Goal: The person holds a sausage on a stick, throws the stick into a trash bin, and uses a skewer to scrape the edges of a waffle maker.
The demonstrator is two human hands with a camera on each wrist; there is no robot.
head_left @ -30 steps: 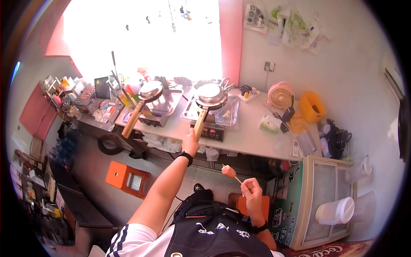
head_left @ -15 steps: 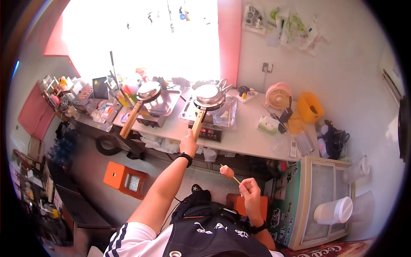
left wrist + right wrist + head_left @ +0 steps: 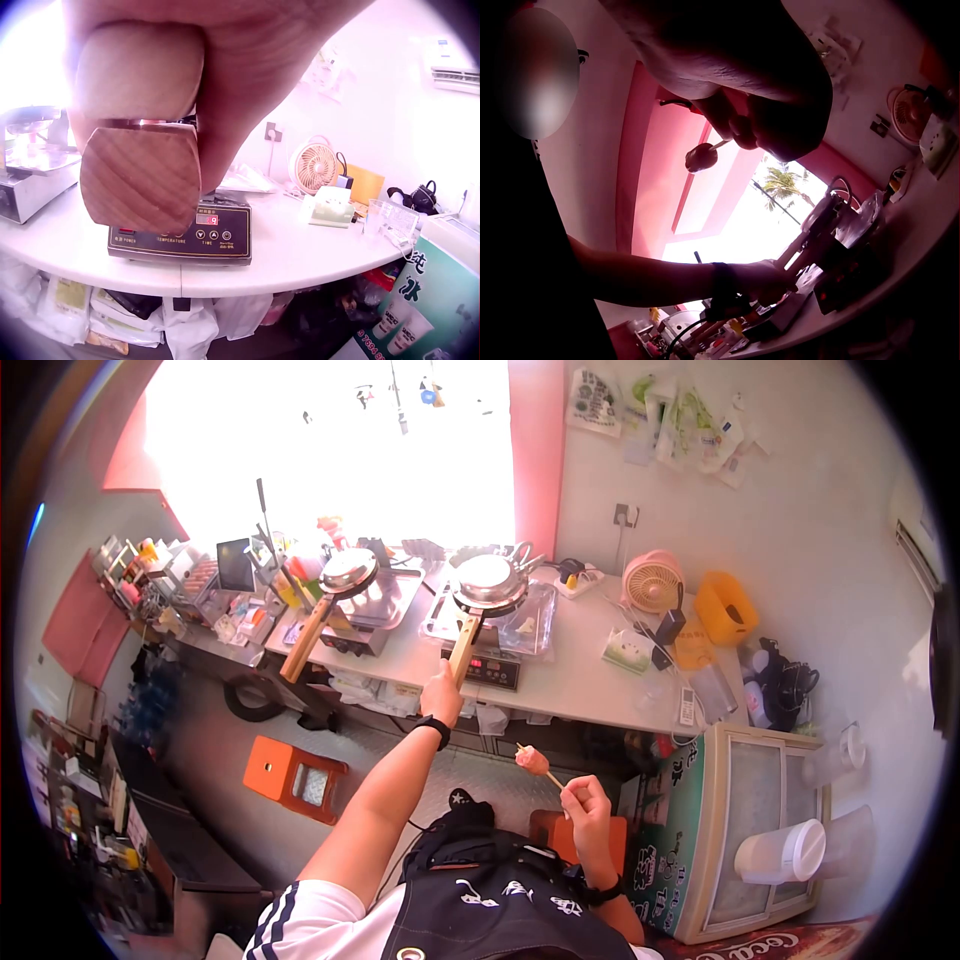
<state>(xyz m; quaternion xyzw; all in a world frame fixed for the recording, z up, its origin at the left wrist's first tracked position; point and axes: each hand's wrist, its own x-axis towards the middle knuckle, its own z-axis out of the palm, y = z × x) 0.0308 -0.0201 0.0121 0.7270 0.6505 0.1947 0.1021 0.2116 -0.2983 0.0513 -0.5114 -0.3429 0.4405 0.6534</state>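
My left hand (image 3: pixel 441 695) grips the wooden handles (image 3: pixel 139 180) of a round metal waffle iron (image 3: pixel 487 582) on the counter. The left wrist view shows the two handle ends one above the other with a narrow gap between them. Below them is the control box (image 3: pixel 225 240) with a lit red display. In front of my body, my right hand (image 3: pixel 588 802) pinches a thin wooden stick (image 3: pixel 556 781) between thumb and fingers. A pinkish lump of food (image 3: pixel 532 760) is on its far end, held in the air in front of the counter.
A second waffle iron (image 3: pixel 350 572) stands to the left, its handle (image 3: pixel 308 640) jutting past the counter edge. On the right are a pink fan (image 3: pixel 654 582), a yellow bin (image 3: pixel 727 610) and a glass-topped freezer (image 3: pixel 700 840). An orange stool (image 3: pixel 280 772) stands on the floor.
The head view has shifted slightly. Both hands keep their holds, the left on the handles and the right on the stick.
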